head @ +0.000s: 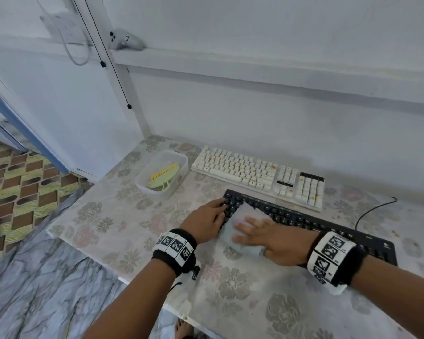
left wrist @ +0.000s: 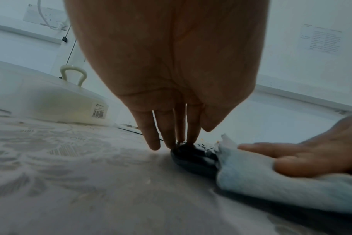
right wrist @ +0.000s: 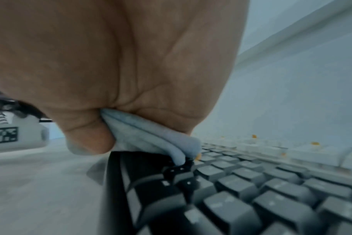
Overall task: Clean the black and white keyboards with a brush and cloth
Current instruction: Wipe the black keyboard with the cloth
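The black keyboard (head: 304,222) lies near me on the table, and the white keyboard (head: 255,174), speckled with orange crumbs, lies behind it. My right hand (head: 262,236) presses a light blue cloth (head: 245,223) flat on the black keyboard's left part. In the right wrist view the thumb (right wrist: 86,135) pinches a fold of the cloth (right wrist: 151,136) against the palm. My left hand (head: 206,218) rests straight fingers (left wrist: 171,139) on the left end of the keyboard (left wrist: 193,160). The green and yellow brush (head: 164,177) lies in a clear plastic container (head: 179,157).
The container stands left of the white keyboard, near the table's back left corner. A black cable (head: 372,209) runs from the black keyboard towards the right. The wall (head: 255,113) rises right behind the white keyboard. The table's left edge (head: 66,211) drops to the floor.
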